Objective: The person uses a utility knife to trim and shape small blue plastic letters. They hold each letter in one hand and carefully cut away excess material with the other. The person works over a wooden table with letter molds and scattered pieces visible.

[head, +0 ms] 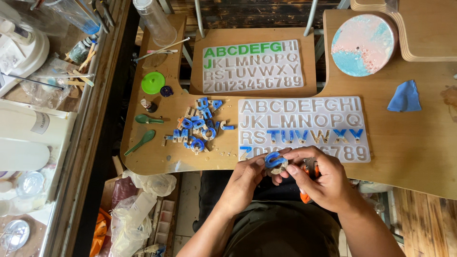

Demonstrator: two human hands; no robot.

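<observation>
Both my hands meet at the near edge of the wooden table (414, 143). My left hand (247, 178) and my right hand (316, 178) pinch together a small blue and tan cast letter piece (275, 161). An orange-handled tool (307, 183) is tucked in my right palm. Just beyond my fingers lies a white letter mould (304, 126), with several cavities in its third row filled blue and tan. A heap of finished blue and tan letters (199, 128) lies to the left of the mould.
A second letter mould (252, 66) with green-filled letters lies on a raised board. A round pink and blue slab (364, 45), a blue cloth (404, 97), a green lid (153, 82) and two green spoons (143, 140) lie about. Cluttered shelves stand left.
</observation>
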